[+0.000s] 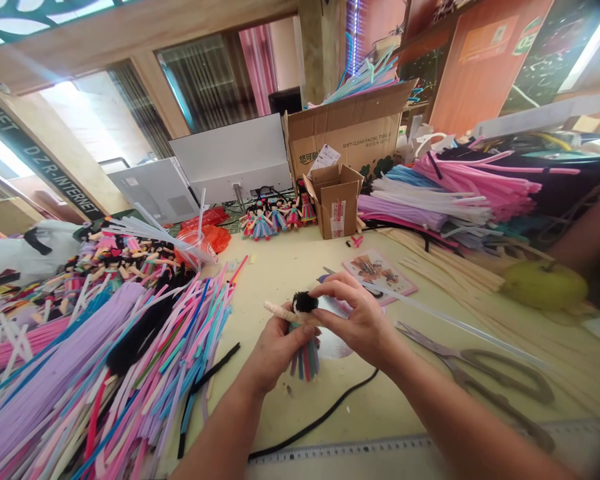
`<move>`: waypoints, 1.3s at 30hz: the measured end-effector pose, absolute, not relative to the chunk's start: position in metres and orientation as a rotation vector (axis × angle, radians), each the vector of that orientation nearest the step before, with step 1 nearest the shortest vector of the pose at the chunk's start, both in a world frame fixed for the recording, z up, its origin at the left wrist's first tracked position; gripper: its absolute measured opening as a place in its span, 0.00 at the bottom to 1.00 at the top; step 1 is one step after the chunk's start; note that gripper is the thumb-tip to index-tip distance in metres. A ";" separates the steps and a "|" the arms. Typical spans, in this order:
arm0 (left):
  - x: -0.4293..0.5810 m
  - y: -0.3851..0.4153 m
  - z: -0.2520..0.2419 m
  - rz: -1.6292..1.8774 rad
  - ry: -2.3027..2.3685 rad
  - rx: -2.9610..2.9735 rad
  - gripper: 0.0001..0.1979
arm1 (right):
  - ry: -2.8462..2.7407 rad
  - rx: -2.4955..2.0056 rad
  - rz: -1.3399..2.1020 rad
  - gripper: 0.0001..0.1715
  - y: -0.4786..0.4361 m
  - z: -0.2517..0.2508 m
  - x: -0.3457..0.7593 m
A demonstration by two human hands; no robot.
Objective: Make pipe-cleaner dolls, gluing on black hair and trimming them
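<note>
Above the middle of the table, my left hand [275,343] is closed around a small pipe-cleaner doll [306,357] with a striped pastel skirt and a beige arm sticking out to the left. Thumb and fingers of my right hand [355,313] pinch the doll's fuzzy black head [306,302] from the right. A long black pipe cleaner [325,420] curves over the table below my hands. Right of my right forearm lies a large pair of scissors [460,363], blades apart.
Bundles of coloured pipe cleaners [180,347] cover the left side; more pink and white bundles [460,187] lie at the back right. Finished dolls [275,217] stand by a small cardboard box [336,203]. A ruler strip [360,448] runs along the front; a green fruit [545,283] sits right.
</note>
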State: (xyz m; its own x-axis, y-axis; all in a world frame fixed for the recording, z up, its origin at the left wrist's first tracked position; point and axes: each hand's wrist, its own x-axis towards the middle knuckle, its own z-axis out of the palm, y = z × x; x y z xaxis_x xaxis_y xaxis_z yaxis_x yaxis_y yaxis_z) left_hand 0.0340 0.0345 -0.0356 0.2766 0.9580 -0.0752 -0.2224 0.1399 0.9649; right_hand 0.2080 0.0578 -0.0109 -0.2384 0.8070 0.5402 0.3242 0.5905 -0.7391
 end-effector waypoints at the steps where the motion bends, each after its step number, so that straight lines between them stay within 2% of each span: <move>1: 0.034 0.034 -0.035 1.039 0.893 1.075 0.19 | -1.819 -0.917 0.602 0.11 0.058 -0.011 0.208; 20: 0.033 0.035 -0.035 1.024 0.893 1.110 0.19 | -1.820 -0.940 0.640 0.08 0.058 -0.009 0.207; 26: 0.035 0.034 -0.033 1.015 0.898 1.157 0.20 | -1.781 -0.940 0.717 0.18 0.053 -0.004 0.207; 39: 0.039 0.033 -0.031 1.038 0.925 1.234 0.18 | -1.853 -1.009 0.555 0.13 0.052 -0.004 0.205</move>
State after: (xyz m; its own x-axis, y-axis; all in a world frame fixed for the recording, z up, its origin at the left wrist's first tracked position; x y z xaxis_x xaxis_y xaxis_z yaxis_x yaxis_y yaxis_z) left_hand 0.0386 0.0335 -0.0315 0.2820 0.9594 -0.0009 -0.1111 0.0335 0.9932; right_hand 0.2048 0.0519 -0.0043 -0.2368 0.8267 0.5104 0.4101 0.5613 -0.7188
